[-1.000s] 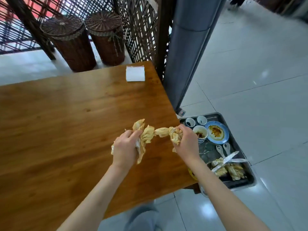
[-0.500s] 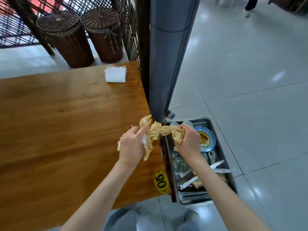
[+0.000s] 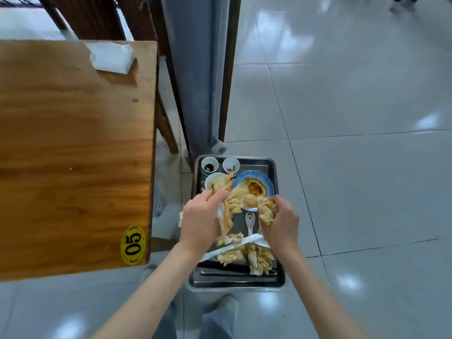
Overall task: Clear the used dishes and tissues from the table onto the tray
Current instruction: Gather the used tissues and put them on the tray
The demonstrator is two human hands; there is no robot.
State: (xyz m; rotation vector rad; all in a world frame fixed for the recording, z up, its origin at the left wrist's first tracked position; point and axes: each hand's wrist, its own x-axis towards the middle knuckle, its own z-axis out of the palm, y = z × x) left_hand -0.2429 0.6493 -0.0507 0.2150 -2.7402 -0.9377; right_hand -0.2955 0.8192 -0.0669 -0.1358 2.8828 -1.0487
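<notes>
My left hand (image 3: 200, 218) and my right hand (image 3: 281, 221) each grip a bunch of crumpled, yellow-stained tissues (image 3: 241, 200), held together above the metal tray (image 3: 280, 277) to the right of the table. On the tray stand two small white cups (image 3: 231, 164), a small white bowl (image 3: 210, 181) and a blue plate (image 3: 265, 183) with orange sauce. A white spoon (image 3: 250, 222), plastic wrappers (image 3: 244, 242), dark chopsticks (image 3: 220, 274) and more stained tissues (image 3: 259, 260) lie nearer me.
The wooden table (image 3: 73, 143) fills the left, with a yellow "05" sticker (image 3: 133, 242) at its near right corner and a white tissue pack (image 3: 112, 57) at its far right corner. A grey pillar (image 3: 200, 69) rises behind the tray. Tiled floor (image 3: 354, 167) spreads to the right.
Both hands carried the stained tissues rightwards off the table edge to above the tray. The view swung right and down, so the tray now lies under my hands.
</notes>
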